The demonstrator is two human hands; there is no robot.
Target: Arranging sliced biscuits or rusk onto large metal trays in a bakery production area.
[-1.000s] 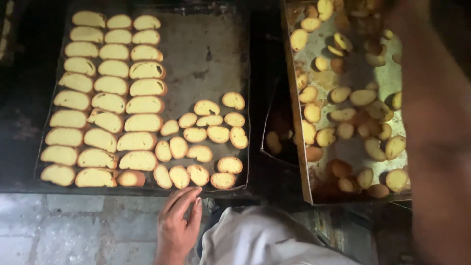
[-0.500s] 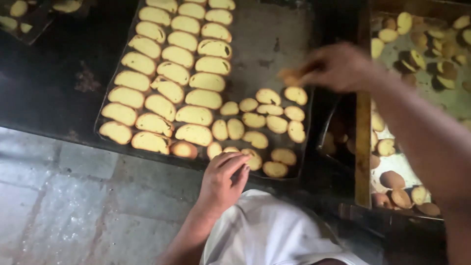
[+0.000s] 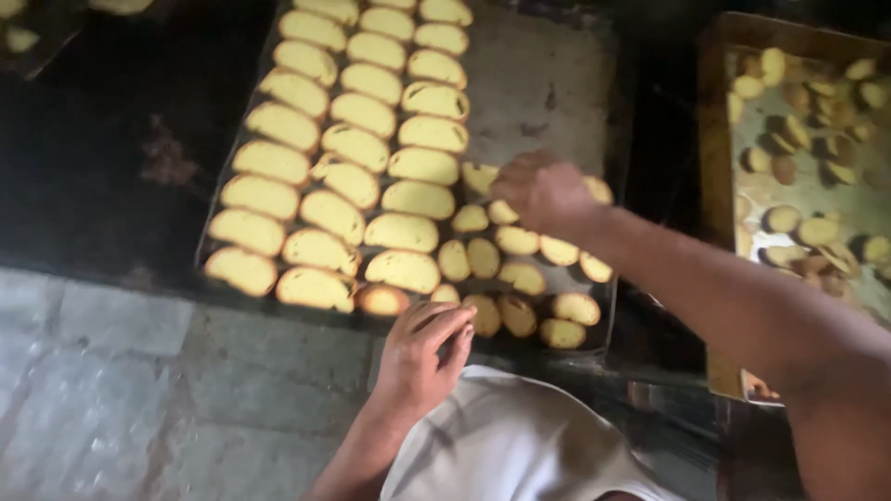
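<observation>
- right hand (image 3: 543,193) has come across from the side tray over the last second and now sits low over the near tray (image 3: 548,88), at the edge of the cluster of small round slices (image 3: 520,269); half a second ago it was higher and further toward the tray's right rim.
- its grip is curled shut with the fingers bunched downward; whether a slice is pinched inside cannot be told, as the knuckles hide the fingertips.
- judging by that move, the hand is bringing small pieces over from the side tray (image 3: 719,186) to fill the bare part of the near tray, and the bare metal above the cluster suggests a good deal of room is left.
- small round slices lie directly beneath and just beside the right hand, some touching its underside edge, others trailing toward the tray's near rim.
- left hand (image 3: 422,357) has stayed at the near rim of the tray, fingers loosely spread and extended, tips touching or just beside a slice at the rim (image 3: 483,314); it holds nothing.
- long oval slices (image 3: 353,148) fill the tray's left side in neat columns, well apart from the right hand.
- both trays rest on a dark counter (image 3: 102,158).
</observation>
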